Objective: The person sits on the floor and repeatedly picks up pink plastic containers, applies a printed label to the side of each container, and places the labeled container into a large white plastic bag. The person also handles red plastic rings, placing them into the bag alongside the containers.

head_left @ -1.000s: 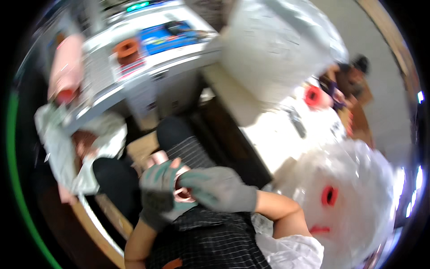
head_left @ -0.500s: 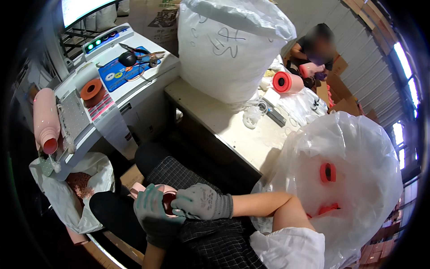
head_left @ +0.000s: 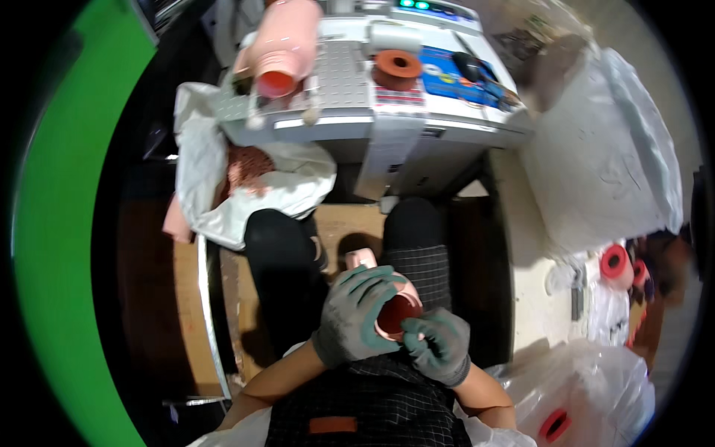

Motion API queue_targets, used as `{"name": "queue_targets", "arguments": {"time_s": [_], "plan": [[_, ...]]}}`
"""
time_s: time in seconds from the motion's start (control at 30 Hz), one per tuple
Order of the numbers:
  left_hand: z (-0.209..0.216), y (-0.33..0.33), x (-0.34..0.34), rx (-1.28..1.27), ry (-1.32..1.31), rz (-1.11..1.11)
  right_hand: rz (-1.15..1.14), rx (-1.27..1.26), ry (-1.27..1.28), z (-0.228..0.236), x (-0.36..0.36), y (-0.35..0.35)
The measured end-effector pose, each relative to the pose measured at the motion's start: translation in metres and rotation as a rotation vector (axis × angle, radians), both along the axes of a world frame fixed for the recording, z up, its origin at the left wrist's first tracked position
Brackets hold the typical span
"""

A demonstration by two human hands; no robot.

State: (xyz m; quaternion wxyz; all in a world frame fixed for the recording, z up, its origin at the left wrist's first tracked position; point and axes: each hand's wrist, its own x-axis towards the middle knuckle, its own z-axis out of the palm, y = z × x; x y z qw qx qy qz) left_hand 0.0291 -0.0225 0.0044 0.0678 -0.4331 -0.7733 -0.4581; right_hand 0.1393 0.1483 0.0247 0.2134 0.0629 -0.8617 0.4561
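The left hand (head_left: 356, 307), gloved grey-green, wraps around a hollow, round-mouthed pink container (head_left: 400, 311); the right hand (head_left: 441, 346) curls at its rim, whether pinching I cannot tell.

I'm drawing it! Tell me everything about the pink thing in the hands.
The pink thing, held before the dark checked clothing, looks like smooth, hollow plastic, its round, reddish opening tipped upward. The left hand wraps around it; the right hand is at its rim. A pink bit beyond the left hand may belong to it.
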Motion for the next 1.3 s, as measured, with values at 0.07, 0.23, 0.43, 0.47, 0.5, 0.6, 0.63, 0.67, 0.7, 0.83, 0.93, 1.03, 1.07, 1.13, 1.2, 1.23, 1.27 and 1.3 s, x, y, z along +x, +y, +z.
{"name": "queue_targets", "arguments": {"time_s": [0.07,0.23,0.43,0.47,0.5,0.6,0.63,0.67,0.7,0.83,0.93,1.03,1.07,1.13,1.2,1.23,1.27,1.3], "plan": [[0.000,-0.009,-0.004,-0.001,-0.018,-0.024,-0.001,-0.124,-0.035,0.005,-0.009,-0.009],[-0.016,-0.024,0.000,0.079,-0.016,0.023,-0.220,-1.077,0.429,0.041,-0.038,0.043],[-0.010,-0.015,0.013,-0.005,0.071,-0.082,0.056,0.086,0.426,0.001,-0.162,0.008],[-0.011,-0.013,0.018,0.002,0.109,-0.058,0.178,0.121,0.347,-0.015,-0.203,-0.010],[-0.011,-0.015,0.023,0.010,0.147,-0.015,0.210,0.269,0.173,-0.013,-0.220,-0.024],[-0.004,-0.019,0.017,-0.026,-0.041,-0.087,0.155,0.164,0.203,-0.040,-0.237,-0.038],[-0.005,-0.017,0.017,-0.010,-0.094,-0.091,0.125,0.053,0.209,-0.039,-0.227,-0.029],[-0.011,-0.022,0.013,-0.084,-0.137,-0.082,0.098,-0.019,0.175,-0.040,-0.209,-0.009],[-0.005,-0.018,0.012,-0.027,-0.109,-0.087,0.073,-0.089,0.139,-0.045,-0.186,0.016],[-0.013,-0.018,-0.004,0.051,-0.222,-0.098,-0.698,-0.008,0.055,-0.096,-0.054,0.137],[-0.013,-0.015,-0.019,0.048,-0.309,-0.110,-1.084,0.140,-0.064,-0.094,0.030,0.228],[-0.015,-0.002,-0.031,0.003,-0.275,-0.166,-1.243,0.723,-0.103,-0.103,0.055,0.307],[-0.017,0.002,-0.030,-0.002,-0.237,-0.173,-1.244,0.885,-0.236,-0.111,0.055,0.330],[-0.011,0.012,-0.027,-0.045,-0.197,-0.215,-1.233,1.009,-0.460,-0.126,0.066,0.358],[-0.016,0.018,-0.025,-0.037,-0.084,-0.244,-1.180,0.995,-0.528,-0.128,0.071,0.362],[-0.016,0.016,-0.024,-0.032,-0.049,-0.238,-1.147,0.984,-0.517,-0.115,0.067,0.347],[-0.013,0.011,-0.022,-0.045,-0.037,-0.201,-1.106,0.977,-0.503,-0.106,0.059,0.336],[-0.015,0.013,-0.022,-0.049,-0.040,-0.208,-1.094,0.966,-0.545,-0.102,0.070,0.330]]}}
